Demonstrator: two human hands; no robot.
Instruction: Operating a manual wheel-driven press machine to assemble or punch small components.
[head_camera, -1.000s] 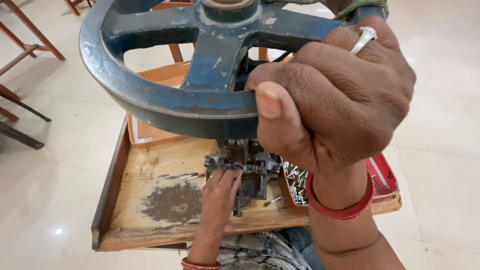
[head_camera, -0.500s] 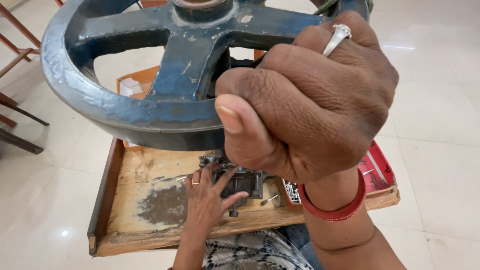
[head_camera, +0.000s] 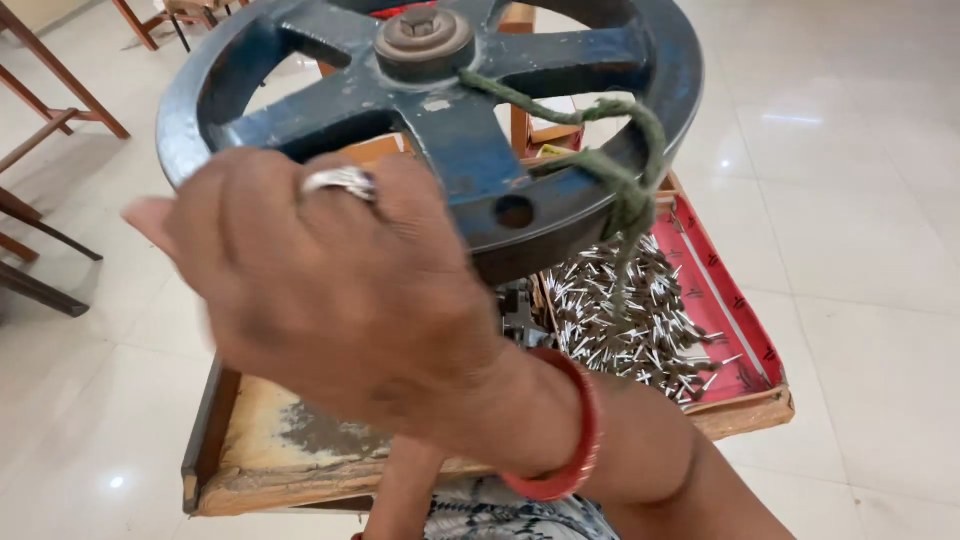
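Note:
A heavy blue-grey cast-iron handwheel with broad spokes and a centre nut fills the top of the view. My right hand, blurred by motion, is closed over the wheel's near rim at the lower left; it wears a ring and a red bangle. A green cord is knotted around the rim on the right. Under the wheel a bit of the metal press mechanism shows. Only my left forearm is visible at the bottom; my left hand is hidden behind my right hand.
A red-lined cardboard tray at the right holds several small metal pins. The press stands on a worn wooden tray. Wooden furniture legs stand on the pale tiled floor at the left.
My right hand has swung from the right side to the lower left with the wheel's rim, turning the wheel. My left hand, seen at the mechanism before, is now covered.

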